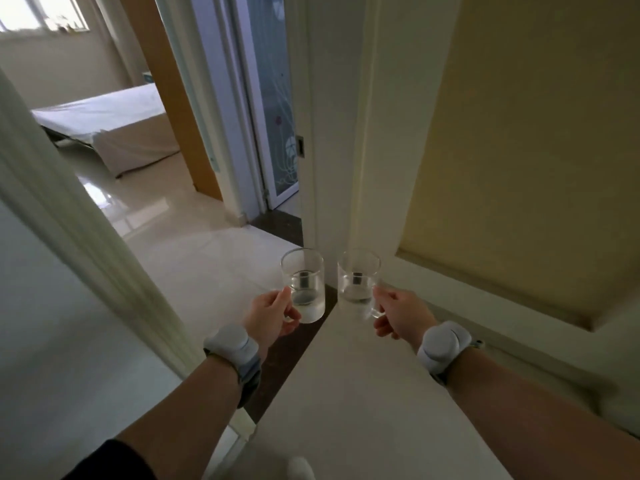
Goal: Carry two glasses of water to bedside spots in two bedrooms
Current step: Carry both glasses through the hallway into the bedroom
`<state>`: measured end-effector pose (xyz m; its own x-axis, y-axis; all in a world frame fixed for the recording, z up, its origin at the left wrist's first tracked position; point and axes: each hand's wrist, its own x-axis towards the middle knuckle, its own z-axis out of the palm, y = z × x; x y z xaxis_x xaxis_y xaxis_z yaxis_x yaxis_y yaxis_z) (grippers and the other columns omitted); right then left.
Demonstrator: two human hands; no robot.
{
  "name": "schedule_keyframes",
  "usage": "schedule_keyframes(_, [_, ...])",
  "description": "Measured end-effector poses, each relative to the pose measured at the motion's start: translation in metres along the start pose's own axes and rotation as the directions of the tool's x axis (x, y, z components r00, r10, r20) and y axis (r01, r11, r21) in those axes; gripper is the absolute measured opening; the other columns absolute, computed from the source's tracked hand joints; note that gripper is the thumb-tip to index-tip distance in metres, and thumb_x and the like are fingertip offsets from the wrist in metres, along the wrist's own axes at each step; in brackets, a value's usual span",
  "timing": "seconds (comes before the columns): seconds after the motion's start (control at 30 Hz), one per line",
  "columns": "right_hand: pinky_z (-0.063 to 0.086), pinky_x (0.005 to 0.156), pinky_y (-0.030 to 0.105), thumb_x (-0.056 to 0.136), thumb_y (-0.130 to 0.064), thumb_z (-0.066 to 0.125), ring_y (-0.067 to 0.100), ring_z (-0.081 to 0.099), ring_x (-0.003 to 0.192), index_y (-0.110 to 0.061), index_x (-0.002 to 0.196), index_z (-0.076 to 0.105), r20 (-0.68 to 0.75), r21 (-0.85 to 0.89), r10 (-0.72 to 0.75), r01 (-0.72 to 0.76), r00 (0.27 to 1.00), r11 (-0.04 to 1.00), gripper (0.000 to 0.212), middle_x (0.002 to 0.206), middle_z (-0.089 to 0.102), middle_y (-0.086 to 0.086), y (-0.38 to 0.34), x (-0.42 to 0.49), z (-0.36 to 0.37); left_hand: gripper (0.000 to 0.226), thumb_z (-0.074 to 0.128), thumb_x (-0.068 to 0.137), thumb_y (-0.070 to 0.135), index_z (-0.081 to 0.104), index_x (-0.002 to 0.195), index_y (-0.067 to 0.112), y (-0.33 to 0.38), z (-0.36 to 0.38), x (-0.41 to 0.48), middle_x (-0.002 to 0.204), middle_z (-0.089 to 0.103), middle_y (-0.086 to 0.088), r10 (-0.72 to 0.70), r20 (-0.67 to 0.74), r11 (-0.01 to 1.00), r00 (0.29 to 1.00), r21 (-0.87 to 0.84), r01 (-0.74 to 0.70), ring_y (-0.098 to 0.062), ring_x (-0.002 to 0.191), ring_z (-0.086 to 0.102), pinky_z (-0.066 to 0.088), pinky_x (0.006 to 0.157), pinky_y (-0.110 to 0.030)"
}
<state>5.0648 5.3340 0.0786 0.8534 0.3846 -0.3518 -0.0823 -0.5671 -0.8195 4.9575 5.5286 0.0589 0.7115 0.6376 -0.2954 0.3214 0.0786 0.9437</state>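
Head view: doorway threshold (287,362) underfoot, open tiled floor (194,258) toward 11 o'clock.
Ahead: bed (114,123) at 10 o'clock; glass door (277,109) at 12; door (519,150) at 2, close beside.
Left hand (272,315): closed on left glass (304,285), upright.
Right hand (403,315): pinching handle of right glass (356,282), upright.
Count: two glasses, both part full, apart.

A doorway opens ahead-left onto bare, glossy floor (194,251) — a clear path toward a bed (114,123) in the far room. A door frame (79,216) crowds the left side. On the right, a cream door (519,140) and white post (332,133) block passage — both stand close beyond the two hands.
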Motion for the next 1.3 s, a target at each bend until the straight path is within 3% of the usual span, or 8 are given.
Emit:
schedule_keyframes(0.07, [0.042,0.049,0.025,0.093,-0.046,0.043,0.018,0.061,0.051,-0.016,0.072,0.055,0.008,0.001,-0.005,0.005,1.0,1.0,0.039,0.062,0.065,0.008,-0.012,0.031,0.005,0.028,0.048,0.092,0.031,0.058,0.074,0.013,0.004,-0.002,0.03,0.067,0.061,-0.006,-0.01,-0.007,1.0,1.0,-0.019,0.01,-0.018,0.064,0.062,0.055,0.058,-0.024])
schedule_keyframes(0.33, [0.04,0.048,0.024,0.092,-0.048,0.045,0.017,0.061,0.049,-0.016,0.075,0.057,0.043,-0.035,-0.013,0.014,0.999,0.999,0.038,0.061,0.065,0.007,-0.069,0.141,0.024,0.025,0.047,0.092,0.034,0.06,0.079,0.017,0.034,-0.029,0.156,0.073,0.062,-0.007,-0.016,0.028,0.999,0.999,-0.044,0.017,-0.019,0.066,0.062,0.053,0.057,-0.026])
schedule_keyframes(0.43, [0.041,0.047,0.023,0.092,-0.049,0.044,0.016,0.062,0.048,-0.014,0.078,0.059,0.054,-0.053,-0.027,0.03,0.998,0.998,0.041,0.059,0.066,0.007,-0.096,0.181,0.034,0.026,0.049,0.091,0.035,0.062,0.077,0.018,0.052,-0.046,0.198,0.071,0.063,-0.005,-0.014,-0.013,1.0,1.0,-0.021,0.014,-0.018,0.066,0.062,0.055,0.061,-0.028])
schedule_keyframes(0.63, [0.039,0.038,0.018,0.092,-0.045,0.047,0.018,0.061,0.043,-0.017,0.064,0.055,0.095,-0.019,-0.076,0.078,0.993,0.997,0.04,0.05,0.063,0.005,-0.144,0.25,0.058,0.026,0.048,0.091,0.034,0.06,0.074,0.018,0.07,-0.067,0.258,0.074,0.063,-0.006,-0.05,-0.092,0.997,0.995,-0.071,0.044,-0.02,0.071,0.062,0.054,0.063,-0.029])
schedule_keyframes(0.83, [0.04,0.037,0.014,0.092,-0.046,0.045,0.008,0.061,0.043,-0.018,0.075,0.056,0.229,-0.044,-0.095,0.108,0.969,0.993,0.035,0.06,0.065,0.004,-0.183,0.32,0.085,0.023,0.046,0.092,0.031,0.058,0.079,0.017,0.083,-0.079,0.306,0.077,0.061,-0.007,-0.105,-0.17,0.988,0.98,-0.128,0.084,-0.023,0.077,0.061,0.055,0.081,-0.04])
schedule_keyframes(0.97, [0.043,0.05,0.019,0.093,-0.048,0.042,0.01,0.062,0.054,-0.019,0.082,0.057,0.33,-0.08,-0.107,0.141,0.938,0.987,0.035,0.066,0.066,0.003,-0.212,0.375,0.107,0.025,0.044,0.094,0.028,0.057,0.08,0.012,0.098,-0.08,0.348,0.077,0.059,-0.009,-0.145,-0.225,0.967,0.963,-0.238,0.09,-0.022,0.074,0.058,0.053,0.073,-0.034])
schedule_keyframes(1.1, [0.044,0.055,0.024,0.093,-0.048,0.041,0.013,0.063,0.059,-0.019,0.081,0.057,0.412,-0.083,-0.155,0.206,0.898,0.975,0.035,0.07,0.066,0.005,-0.253,0.438,0.128,0.027,0.044,0.095,0.025,0.055,0.082,0.004,0.124,-0.094,0.402,0.069,0.055,-0.012,-0.169,-0.334,0.949,0.927,-0.31,0.062,-0.024,0.066,0.054,0.051,0.073,-0.037])
schedule_keyframes(1.3, [0.048,0.058,0.026,0.093,-0.049,0.042,0.015,0.065,0.063,-0.022,0.082,0.056,0.5,-0.106,-0.202,0.291,0.842,0.951,0.032,0.072,0.067,0.006,-0.313,0.516,0.163,0.029,0.043,0.095,0.025,0.057,0.075,0.01,0.152,-0.13,0.457,0.07,0.059,-0.01,-0.181,-0.45,0.951,0.875,-0.308,0.038,-0.024,0.069,0.058,0.055,0.055,-0.026])
